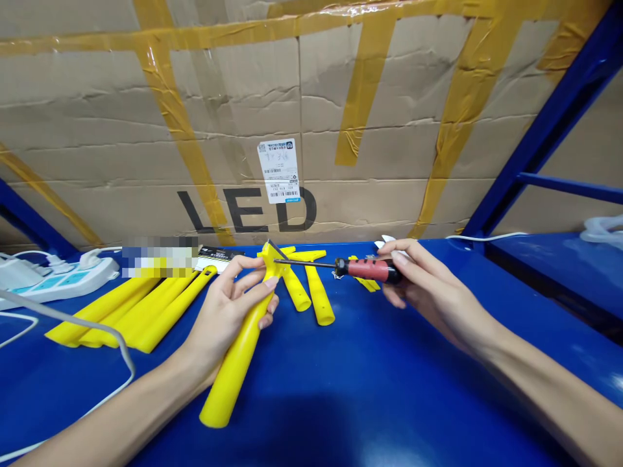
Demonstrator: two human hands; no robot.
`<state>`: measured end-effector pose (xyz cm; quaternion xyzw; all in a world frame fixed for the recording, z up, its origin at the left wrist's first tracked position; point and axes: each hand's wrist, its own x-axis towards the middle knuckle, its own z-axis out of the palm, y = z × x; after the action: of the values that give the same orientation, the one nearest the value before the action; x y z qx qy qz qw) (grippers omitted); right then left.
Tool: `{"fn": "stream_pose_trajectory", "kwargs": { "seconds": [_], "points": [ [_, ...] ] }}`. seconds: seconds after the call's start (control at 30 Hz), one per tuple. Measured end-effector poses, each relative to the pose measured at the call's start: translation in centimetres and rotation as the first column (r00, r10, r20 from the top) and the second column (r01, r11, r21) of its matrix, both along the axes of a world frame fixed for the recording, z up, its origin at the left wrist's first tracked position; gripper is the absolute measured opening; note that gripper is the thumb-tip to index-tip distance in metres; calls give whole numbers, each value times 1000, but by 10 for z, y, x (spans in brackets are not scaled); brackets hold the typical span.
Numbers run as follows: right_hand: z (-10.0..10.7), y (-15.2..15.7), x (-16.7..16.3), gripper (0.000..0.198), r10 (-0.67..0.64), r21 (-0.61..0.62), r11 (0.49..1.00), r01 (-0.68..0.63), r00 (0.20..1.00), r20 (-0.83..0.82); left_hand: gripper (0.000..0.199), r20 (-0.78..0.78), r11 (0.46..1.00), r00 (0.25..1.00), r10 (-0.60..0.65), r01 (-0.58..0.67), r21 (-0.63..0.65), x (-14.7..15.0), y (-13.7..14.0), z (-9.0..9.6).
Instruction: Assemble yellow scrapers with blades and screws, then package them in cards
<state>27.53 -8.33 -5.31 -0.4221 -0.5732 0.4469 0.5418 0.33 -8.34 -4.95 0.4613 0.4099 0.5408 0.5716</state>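
My left hand [236,301] is closed around the upper part of a yellow scraper [231,383], whose hollow handle slants down toward me. A thin blade edge shows at its head. In my right hand [431,279] is a screwdriver [367,270] with a red and black handle, held level. The tip of its shaft meets the scraper head, by my left fingertips; the screw itself is too small to make out. Just behind lie two more yellow scrapers, a nearer one [320,298] and another [296,288], on the blue surface [389,389].
Several long yellow handles [156,311] lie at the left, near a black and white card [217,255]. A white power strip [92,279] with plugs and cables sits further left. Small yellow pieces [367,283] are beyond the screwdriver. A taped cardboard box [331,194] stands behind.
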Motion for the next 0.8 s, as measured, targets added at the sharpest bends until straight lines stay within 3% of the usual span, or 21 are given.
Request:
{"fn": "stream_pose_trajectory", "kwargs": {
  "seconds": [0.1,0.3,0.43,0.5,0.57,0.67,0.8],
  "points": [
    [2,-3,-1,35,109,39,993,-108,993,-44,45,-4,1000,1000,31,-31,-3,-2,3,0],
    [0,-2,-3,40,-91,17,996,89,983,161,46,-35,999,999,34,-35,-20,1,4,-6],
    [5,-2,1,39,90,-13,996,-90,996,-25,46,-38,999,998,43,-44,-18,1,5,-6],
    [4,-1,2,39,143,11,990,-143,989,-29,47,-40,999,998,50,-51,-12,2,4,-4],
    [1,2,1,29,79,47,995,-83,994,68,49,-44,999,998,54,-54,-2,3,3,-3],
    [-3,3,-1,35,-50,51,998,42,986,160,49,-54,999,997,49,-48,21,4,2,-2],
    [0,0,-1,31,72,0,997,-72,997,0,50,-56,999,997,47,-46,23,3,4,-3]
  ]
}}
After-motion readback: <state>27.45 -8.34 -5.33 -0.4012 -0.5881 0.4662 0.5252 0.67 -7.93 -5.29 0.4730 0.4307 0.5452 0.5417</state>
